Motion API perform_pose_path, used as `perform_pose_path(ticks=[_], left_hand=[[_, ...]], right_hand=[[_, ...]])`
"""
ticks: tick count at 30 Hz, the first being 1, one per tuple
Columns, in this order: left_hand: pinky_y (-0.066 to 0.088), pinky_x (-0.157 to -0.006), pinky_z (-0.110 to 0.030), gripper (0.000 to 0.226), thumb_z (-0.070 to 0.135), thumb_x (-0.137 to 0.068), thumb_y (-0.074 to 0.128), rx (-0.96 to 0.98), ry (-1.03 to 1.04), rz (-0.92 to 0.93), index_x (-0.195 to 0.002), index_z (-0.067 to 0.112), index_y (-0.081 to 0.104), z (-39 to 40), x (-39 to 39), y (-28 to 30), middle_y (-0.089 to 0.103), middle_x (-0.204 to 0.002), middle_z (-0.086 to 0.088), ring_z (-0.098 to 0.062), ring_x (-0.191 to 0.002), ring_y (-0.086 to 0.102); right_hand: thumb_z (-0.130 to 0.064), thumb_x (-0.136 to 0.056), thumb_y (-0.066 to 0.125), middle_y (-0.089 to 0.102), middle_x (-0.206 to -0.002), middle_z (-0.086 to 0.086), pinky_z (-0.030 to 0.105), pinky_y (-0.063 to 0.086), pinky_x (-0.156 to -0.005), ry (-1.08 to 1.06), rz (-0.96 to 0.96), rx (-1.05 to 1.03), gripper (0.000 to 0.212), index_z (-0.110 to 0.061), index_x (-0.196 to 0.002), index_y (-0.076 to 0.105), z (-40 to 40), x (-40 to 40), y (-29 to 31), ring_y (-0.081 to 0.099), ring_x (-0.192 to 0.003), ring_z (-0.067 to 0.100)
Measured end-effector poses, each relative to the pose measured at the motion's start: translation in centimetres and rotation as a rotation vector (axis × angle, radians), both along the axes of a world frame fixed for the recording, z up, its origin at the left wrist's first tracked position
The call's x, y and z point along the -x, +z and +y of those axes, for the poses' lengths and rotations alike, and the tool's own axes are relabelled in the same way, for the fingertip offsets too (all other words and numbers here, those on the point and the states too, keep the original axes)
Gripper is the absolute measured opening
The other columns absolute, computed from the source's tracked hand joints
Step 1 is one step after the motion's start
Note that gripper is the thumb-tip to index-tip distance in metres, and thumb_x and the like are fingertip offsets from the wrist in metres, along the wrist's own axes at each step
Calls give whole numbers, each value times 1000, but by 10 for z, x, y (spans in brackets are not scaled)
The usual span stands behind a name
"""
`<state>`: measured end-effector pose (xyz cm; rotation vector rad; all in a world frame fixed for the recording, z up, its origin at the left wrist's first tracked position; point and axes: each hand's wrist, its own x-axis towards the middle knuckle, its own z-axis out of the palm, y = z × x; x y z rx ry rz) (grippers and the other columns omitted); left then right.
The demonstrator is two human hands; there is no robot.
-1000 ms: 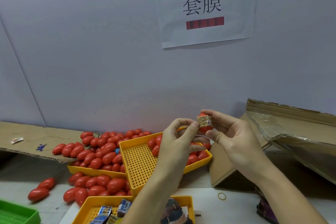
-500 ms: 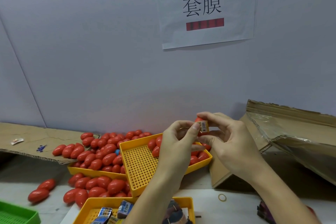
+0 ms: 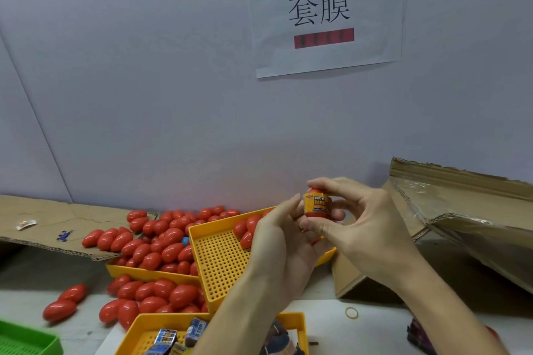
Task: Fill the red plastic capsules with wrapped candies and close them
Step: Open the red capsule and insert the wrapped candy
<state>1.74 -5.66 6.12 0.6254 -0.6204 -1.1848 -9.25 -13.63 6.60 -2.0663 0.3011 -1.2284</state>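
Up in front of the wall, both hands meet over the yellow perforated tray (image 3: 219, 262), working on one red capsule (image 3: 316, 204) that wears an orange printed wrapper around its middle. That capsule stands upright in the air above the tray's right end. Its red tip shows above the wrapper and its red base below. The right hand (image 3: 363, 228) holds it in a closed grip, the forefinger curled over the top and the thumb pressing from below on the right side. The left hand (image 3: 281, 242) is raised beside it with the fingertips at the capsule's left edge; whether its grip pinches the capsule or only touches it, I cannot tell.

A few loose red capsules (image 3: 246, 229) lie in the far corner of that tray. Many more are heaped in a second yellow tray (image 3: 150, 273) to the left, spilling onto the bench (image 3: 326, 317) and a flat cardboard sheet (image 3: 37, 225). Nearest the camera, a third yellow tray (image 3: 144, 328) holds wrapped candies (image 3: 165, 336). A rubber band (image 3: 351, 313) lies on the bench near the right forearm, and an open cardboard box (image 3: 467, 210) lined with plastic sits to the right
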Motion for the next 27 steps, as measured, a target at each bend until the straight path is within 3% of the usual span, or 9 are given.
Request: perform_pose_path(ticks=[4, 9, 12, 15, 17, 20, 24, 27], left_hand=[[58, -68, -31, 28, 23, -88, 58, 17, -28, -28, -100, 1, 71, 0, -1, -1, 66, -88, -18, -22, -77, 66], [57, -64, -30, 32, 22, -85, 58, 30, -85, 76, -105, -2, 65, 0, -2, -3, 65, -90, -18, -22, -72, 65], [57, -66, -30, 26, 24, -88, 65, 7, 32, -89, -100, 2, 72, -1, -5, -3, 67, -88, -14, -20, -75, 67], [57, -66, -27, 38, 29, -80, 74, -77, 298, -302, -104, 1, 68, -3, -17, -3, 70, -85, -12, -22, -79, 71], [57, -62, -27, 37, 21, -81, 74, -115, 418, -332, -108, -1, 61, -3, -28, -4, 71, -81, -12, -25, -75, 72], [55, -53, -26, 11, 7, -94, 61, -219, 457, -320, -100, -1, 60, -1, -38, -2, 69, -73, -12, -21, -61, 68], [48, -49, -23, 12, 8, -96, 57, -323, 360, -462, -89, -1, 63, 0, -42, -5, 59, -64, -7, -13, -50, 54], [46, -49, -22, 12, 10, -94, 58, -330, 346, -457, -87, 0, 61, -5, -30, -6, 52, -69, -10, -12, -52, 50]], right_hand=[[-19, -70, 85, 65, -104, -18, 12, 52, -80, -85, 35, 134, 47, -26, -113, 69, 1, 0, 0, 61, -101, -1], [-23, -68, 86, 65, -105, -17, 6, 48, -78, -78, 32, 167, 49, -26, -114, 68, 2, -2, 0, 58, -101, -6], [-30, -74, 80, 62, -111, -23, 8, 48, -85, -64, 87, 163, 53, -29, -124, 62, -1, 0, 0, 55, -107, -7], [-41, -81, 67, 63, -117, -23, 13, 49, -89, -43, 95, 59, 54, -32, -132, 55, -8, 2, -4, 55, -113, -7], [-37, -86, 66, 66, -109, -21, 16, 52, -84, -92, 104, -10, 41, -34, -127, 59, -18, 3, -7, 59, -106, -7], [-24, -92, 62, 72, -91, -15, 18, 54, -76, -110, 123, -131, 22, -36, -110, 68, -25, -1, -24, 66, -90, 0], [-15, -95, 56, 68, -76, -16, 17, 48, -61, -125, 57, -250, 22, -33, -92, 70, -5, -21, -74, 64, -70, 5], [-21, -94, 55, 63, -78, -19, 11, 42, -58, -169, 109, -195, 19, -34, -87, 65, 9, -26, -110, 61, -72, 5]])
